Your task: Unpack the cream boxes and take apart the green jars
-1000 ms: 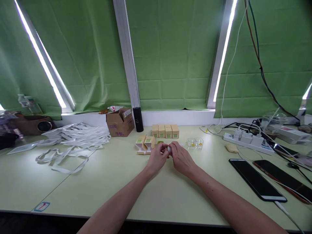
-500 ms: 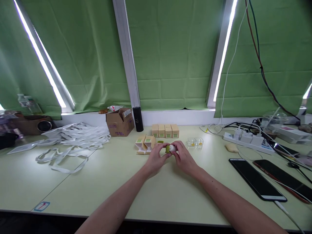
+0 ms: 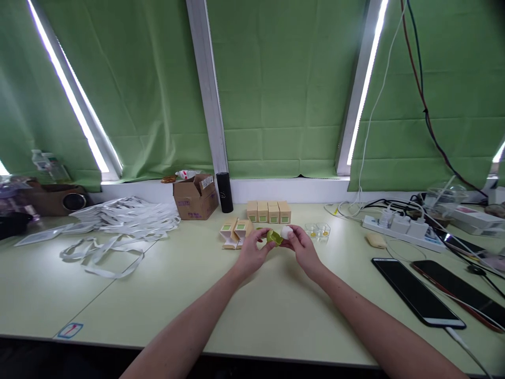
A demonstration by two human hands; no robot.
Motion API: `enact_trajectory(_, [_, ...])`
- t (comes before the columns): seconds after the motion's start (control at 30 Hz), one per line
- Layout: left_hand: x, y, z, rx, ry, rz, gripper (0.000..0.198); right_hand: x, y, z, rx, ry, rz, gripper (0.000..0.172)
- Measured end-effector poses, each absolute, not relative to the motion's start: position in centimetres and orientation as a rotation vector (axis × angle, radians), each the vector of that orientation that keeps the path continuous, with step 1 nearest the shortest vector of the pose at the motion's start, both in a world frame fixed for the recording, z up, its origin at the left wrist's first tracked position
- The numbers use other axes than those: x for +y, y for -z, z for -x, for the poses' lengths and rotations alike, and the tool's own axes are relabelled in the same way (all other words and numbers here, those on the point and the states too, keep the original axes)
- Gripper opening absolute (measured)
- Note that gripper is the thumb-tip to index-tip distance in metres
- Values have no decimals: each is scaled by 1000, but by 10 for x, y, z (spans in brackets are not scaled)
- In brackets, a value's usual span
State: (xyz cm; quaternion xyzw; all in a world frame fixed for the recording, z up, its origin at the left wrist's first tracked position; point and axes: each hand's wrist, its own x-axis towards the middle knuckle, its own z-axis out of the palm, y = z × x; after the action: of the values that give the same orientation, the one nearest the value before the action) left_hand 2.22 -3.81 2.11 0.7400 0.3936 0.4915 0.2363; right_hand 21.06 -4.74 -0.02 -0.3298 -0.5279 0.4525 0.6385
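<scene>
My left hand [image 3: 251, 253] pinches a small olive-green cup-like piece [image 3: 274, 238], its hollow side showing. Between the fingertips of my right hand [image 3: 306, 253] is a small white rounded piece [image 3: 286, 231], close beside the green one. I cannot tell exactly what either piece is. Left of my hands stand two opened small cardboard boxes [image 3: 236, 233] with green labels. A clear plastic tray [image 3: 317, 231] with two round wells and bits of yellow in them sits just beyond my right hand. Several closed small boxes [image 3: 269, 212] form a row behind.
At the left lies a pile of white straps [image 3: 126, 218]. A brown carton [image 3: 195, 199] and a black cylinder [image 3: 224, 192] stand near the wall. Phones [image 3: 417, 290], a white power strip [image 3: 402, 231] and loose cables occupy the right side.
The white piece has come out of the green piece; my right hand has drawn it slightly right and up. The green piece now tilts, showing its hollow.
</scene>
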Motion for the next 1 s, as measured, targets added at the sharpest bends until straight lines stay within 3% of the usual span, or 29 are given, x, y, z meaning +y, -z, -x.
enact_trajectory(0.17, [-32, -15, -19, 1051, -1412, -1970, 40, -45, -5, -217, -1000, -1276, 661, 56])
enact_trajectory(0.4, [-23, -13, -12, 1125, -1516, -1756, 46, -47, -15, -225, -890, -1366, 604, 47])
enact_trajectory(0.87, [-20, -7, -11, 1212, -1595, -1757, 48, -40, -28, -237, -1123, -951, 823, 56])
enact_trajectory(1.0, [-20, -7, -12, 1230, -1631, -1737, 46, -26, -28, -244, -1245, -811, 922, 50])
